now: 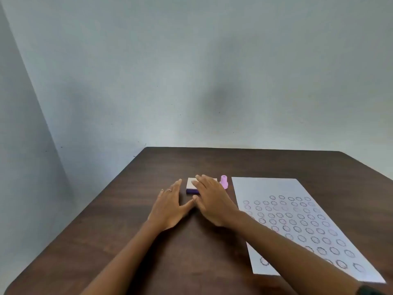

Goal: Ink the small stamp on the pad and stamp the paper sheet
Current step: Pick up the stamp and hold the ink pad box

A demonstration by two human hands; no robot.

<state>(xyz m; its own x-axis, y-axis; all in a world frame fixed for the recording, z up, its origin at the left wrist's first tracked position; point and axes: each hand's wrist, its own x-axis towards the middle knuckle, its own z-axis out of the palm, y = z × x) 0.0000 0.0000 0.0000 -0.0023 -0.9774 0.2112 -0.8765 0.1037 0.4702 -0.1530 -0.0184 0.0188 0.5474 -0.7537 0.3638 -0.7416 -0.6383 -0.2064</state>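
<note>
The paper sheet (pixel 297 220) lies at the right on the table (pixel 170 262), already filled with many rows of ring marks, so much stamping seems done, though blank space is left near its far edge; the left hand (pixel 170 206) lies flat and relaxed on the wood, holding nothing; the right hand (pixel 209 200) reaches with straight fingers over the ink pad (pixel 190 185), gripping nothing; just beyond, the small pink stamp (pixel 224 182) stands upright and untouched, between pad and sheet; I judge inking comes next.

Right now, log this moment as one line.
small pink stamp: untouched | right hand: open over ink pad | left hand: flat on table
</note>
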